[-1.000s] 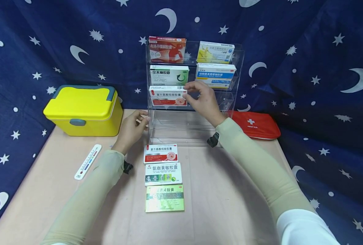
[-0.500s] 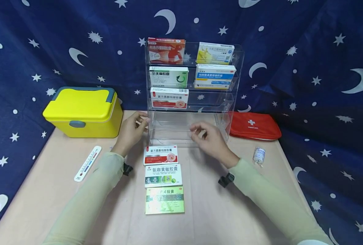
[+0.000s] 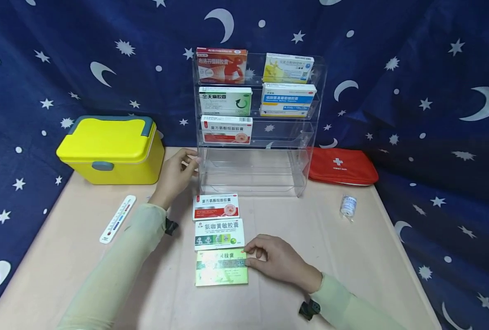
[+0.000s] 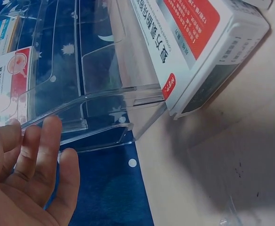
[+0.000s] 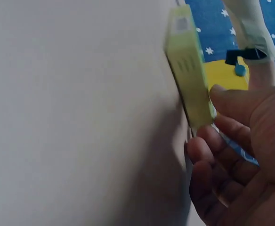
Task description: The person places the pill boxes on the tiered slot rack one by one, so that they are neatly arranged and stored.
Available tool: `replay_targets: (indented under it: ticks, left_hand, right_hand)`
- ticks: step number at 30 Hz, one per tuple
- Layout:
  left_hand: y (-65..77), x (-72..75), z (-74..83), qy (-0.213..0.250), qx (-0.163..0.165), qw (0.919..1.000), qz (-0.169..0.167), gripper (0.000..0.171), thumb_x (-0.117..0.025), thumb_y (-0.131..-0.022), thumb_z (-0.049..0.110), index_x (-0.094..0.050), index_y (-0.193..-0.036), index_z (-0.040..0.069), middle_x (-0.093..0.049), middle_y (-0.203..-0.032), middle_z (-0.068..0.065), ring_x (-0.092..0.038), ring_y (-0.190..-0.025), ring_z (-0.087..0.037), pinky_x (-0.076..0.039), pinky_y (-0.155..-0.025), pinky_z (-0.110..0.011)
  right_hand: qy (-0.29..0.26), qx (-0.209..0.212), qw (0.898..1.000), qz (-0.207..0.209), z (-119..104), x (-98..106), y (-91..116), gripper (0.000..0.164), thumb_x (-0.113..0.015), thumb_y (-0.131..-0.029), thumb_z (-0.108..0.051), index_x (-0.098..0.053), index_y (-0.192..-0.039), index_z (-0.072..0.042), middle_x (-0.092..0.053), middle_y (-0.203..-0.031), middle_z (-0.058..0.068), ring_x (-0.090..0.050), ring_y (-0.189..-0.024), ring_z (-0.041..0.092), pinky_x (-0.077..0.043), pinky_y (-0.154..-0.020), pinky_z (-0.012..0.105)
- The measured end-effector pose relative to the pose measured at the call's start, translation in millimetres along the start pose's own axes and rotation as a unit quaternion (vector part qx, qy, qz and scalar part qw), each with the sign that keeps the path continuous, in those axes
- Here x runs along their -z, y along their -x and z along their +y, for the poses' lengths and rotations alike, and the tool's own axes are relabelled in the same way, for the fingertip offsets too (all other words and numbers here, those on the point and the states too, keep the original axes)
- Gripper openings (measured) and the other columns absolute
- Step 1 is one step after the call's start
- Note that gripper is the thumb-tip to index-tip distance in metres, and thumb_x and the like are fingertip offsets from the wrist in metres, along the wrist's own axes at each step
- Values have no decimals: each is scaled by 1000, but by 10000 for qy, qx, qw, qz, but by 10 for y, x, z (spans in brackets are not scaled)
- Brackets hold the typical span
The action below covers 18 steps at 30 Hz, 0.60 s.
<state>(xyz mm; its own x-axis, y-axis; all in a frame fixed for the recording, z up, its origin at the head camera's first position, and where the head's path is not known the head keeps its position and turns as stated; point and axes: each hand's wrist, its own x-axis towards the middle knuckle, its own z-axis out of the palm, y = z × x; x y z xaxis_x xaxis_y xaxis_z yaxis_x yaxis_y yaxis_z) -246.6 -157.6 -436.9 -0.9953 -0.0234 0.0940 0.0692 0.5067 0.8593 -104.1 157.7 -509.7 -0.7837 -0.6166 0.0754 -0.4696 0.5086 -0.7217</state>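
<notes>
In the head view my left hand (image 3: pixel 176 175) is at the left edge of a clear acrylic display rack (image 3: pixel 250 181). Its thumb and fingers hold that edge, also seen in the left wrist view. My right hand (image 3: pixel 280 259) is low at the table's front, thumb and fingertips pinching the right end of a yellow-green medicine box (image 3: pixel 221 274). That box lies flat, lowest in a column below a white-and-green medicine box (image 3: pixel 219 233) and a red-and-white medicine box (image 3: pixel 216 206). In the right wrist view the yellow-green box's narrow side faces the camera.
Several medicine boxes stand in the rack's upper three tiers, including a red-and-white one (image 3: pixel 226 130). A yellow case (image 3: pixel 110 151) and a thermometer card (image 3: pixel 118 219) are at left. A red first-aid pouch (image 3: pixel 342 167) and a small wrapped roll (image 3: pixel 348 206) are at right.
My right hand has let go of the red-and-white box in the third tier and come down toward me to the yellow-green box. My left hand has stayed at the rack.
</notes>
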Motion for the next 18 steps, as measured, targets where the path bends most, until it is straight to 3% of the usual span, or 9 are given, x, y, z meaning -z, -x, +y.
replay_targets:
  ticks: [12, 18]
  left_hand:
    - [-8, -18, -1, -41, -29, 10000, 23, 32, -61, -103, 29, -61, -130, 11, -62, -98, -9, -71, -78, -24, -56, -74, -37]
    - [0, -19, 8, -69, 35, 10000, 7, 32, -61, -104, 30, -60, -130, 11, -61, -99, -8, -70, -77, -22, -56, -74, -36]
  right_hand:
    - [-147, -146, 9997, -95, -111, -115, 143, 21, -81, -90, -28, -70, -106, -21, -66, -95, -15, -58, -75, -2, -49, -66, 21]
    - [-130, -177, 9998, -19, -124, -109, 144, 27, -82, -88, -29, -68, -110, -19, -66, -95, -13, -60, -76, 4, -49, -67, 22]
